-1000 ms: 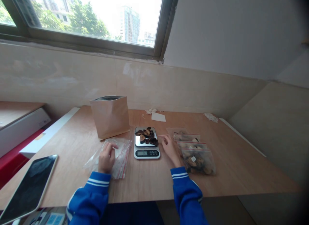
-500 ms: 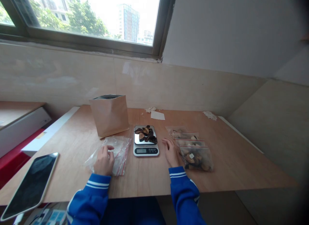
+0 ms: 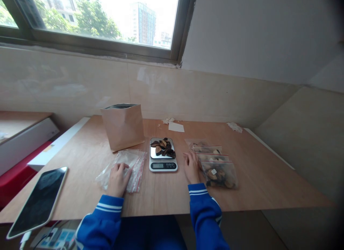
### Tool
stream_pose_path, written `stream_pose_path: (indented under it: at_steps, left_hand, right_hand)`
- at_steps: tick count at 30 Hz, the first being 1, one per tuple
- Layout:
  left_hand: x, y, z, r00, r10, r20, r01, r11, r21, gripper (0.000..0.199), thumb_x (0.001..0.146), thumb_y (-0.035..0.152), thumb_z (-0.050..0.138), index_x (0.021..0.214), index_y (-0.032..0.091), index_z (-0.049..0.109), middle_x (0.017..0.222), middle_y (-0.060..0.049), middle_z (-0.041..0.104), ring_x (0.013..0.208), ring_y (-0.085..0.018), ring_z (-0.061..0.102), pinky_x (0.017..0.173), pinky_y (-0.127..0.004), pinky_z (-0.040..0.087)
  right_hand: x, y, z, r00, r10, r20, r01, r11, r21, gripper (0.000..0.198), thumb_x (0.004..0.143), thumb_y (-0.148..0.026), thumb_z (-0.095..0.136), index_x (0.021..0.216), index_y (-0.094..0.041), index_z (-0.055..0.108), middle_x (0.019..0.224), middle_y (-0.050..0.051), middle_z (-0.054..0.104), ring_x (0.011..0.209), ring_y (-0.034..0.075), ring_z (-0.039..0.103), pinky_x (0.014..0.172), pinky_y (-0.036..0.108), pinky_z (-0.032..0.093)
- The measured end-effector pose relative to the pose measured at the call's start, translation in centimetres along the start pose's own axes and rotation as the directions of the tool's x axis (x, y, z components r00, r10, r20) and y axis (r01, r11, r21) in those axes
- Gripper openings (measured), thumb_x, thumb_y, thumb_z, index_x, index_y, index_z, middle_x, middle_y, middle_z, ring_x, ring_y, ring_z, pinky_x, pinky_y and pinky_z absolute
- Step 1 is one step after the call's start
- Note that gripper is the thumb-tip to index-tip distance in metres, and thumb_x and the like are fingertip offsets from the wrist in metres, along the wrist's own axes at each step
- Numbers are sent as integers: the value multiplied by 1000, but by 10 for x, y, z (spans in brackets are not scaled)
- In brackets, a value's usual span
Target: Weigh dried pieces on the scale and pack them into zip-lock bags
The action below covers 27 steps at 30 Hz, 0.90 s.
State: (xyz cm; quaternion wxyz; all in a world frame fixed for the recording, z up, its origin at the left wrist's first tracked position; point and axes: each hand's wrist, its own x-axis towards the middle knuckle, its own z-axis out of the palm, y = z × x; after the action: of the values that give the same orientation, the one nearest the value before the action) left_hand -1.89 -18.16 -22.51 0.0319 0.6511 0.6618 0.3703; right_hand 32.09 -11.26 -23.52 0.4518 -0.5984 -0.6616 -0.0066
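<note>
My left hand (image 3: pixel 118 179) lies on a loose pile of clear zip-lock bags (image 3: pixel 134 166), fingers slightly bent and thumb apart. Between my hands stands a small white kitchen scale (image 3: pixel 163 166) with a lit display that I cannot read. Dark brown dried slices (image 3: pixel 163 148), which look like mushrooms, are heaped on its plate. My right hand (image 3: pixel 191 167) rests on the table just right of the scale, its fingers loosely stretched out. Its outer side is next to several filled zip-lock bags (image 3: pixel 219 176) of similar dried pieces, laid overlapping in a row.
An open brown paper pouch (image 3: pixel 123 128) stands behind the clear bags. A white card (image 3: pixel 176 127) and crumpled tissue (image 3: pixel 168 120) lie at the back, another tissue (image 3: pixel 234 127) at the back right. A tablet (image 3: pixel 39 200) with a cable overhangs the table's (image 3: pixel 255 185) left front edge.
My left hand has turned and come down flatter on the clear bags, its thumb now spread away from the fingers. My right hand stays almost where it was. The camera has shifted slightly.
</note>
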Motion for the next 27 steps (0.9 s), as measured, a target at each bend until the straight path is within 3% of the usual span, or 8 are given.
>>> stream_pose_path:
  at_steps: [4,8,11,13,16,18,21,27]
  left_hand:
    - [3,5,-6,999,-30,-12,30,998,-50,29,88,42,44,75,20,58,76,-6,57,73,-23,57,71,-37,46]
    - [7,34,-23,982,-113,-152,98,990,-105,30,86,46,47,78,20,60,71,-2,55,60,-18,51,65,-33,44]
    - [8,66,-37,976,-141,-163,96,962,-257,30,86,48,51,83,20,61,68,1,55,55,-14,48,60,-29,43]
    - [7,84,-42,982,-166,-92,117,910,-397,30,84,49,55,85,20,61,69,1,57,55,-13,50,58,-27,44]
    - [2,99,-43,975,-220,11,181,774,-607,31,84,50,57,91,19,58,79,-1,61,69,-15,60,64,-28,49]
    - [-3,100,-40,957,-288,27,224,682,-696,32,85,51,54,92,20,55,81,-2,61,73,-17,62,67,-29,51]
    - [-9,100,-36,942,-332,55,253,591,-766,33,88,53,50,89,20,51,81,-1,59,74,-17,61,68,-30,52]
    - [-10,114,-35,968,-230,98,225,629,-744,31,87,50,53,80,20,50,72,1,55,70,-15,58,66,-27,49]
  right_hand:
    - [6,-24,-14,995,-31,-96,31,1000,-2,32,88,-12,36,102,-19,64,121,13,57,117,26,50,101,50,36]
    - [-1,-81,-25,978,-72,-195,104,982,158,24,90,-15,40,94,-20,64,97,9,62,98,23,58,93,44,42]
    - [-20,-141,-21,998,-65,-2,60,894,444,18,93,-19,43,97,-21,61,93,6,63,89,20,60,80,34,49]
    - [-32,-178,-15,980,-61,188,-59,820,569,16,93,-23,48,105,-21,59,95,5,64,82,17,61,74,29,50]
    - [-43,-213,-5,943,-11,331,-228,703,674,13,93,-30,51,99,-21,58,88,3,66,77,15,62,71,27,50]
    - [-43,-221,-1,937,32,348,-284,651,704,15,94,-32,51,94,-20,59,85,3,65,77,15,62,70,26,51]
    - [-39,-217,-2,949,75,307,-280,653,703,16,92,-33,54,87,-20,63,84,3,64,77,16,61,70,27,50]
    - [-33,-206,-11,959,82,270,-259,638,725,17,89,-31,60,77,-21,67,90,5,64,91,18,62,86,33,50]
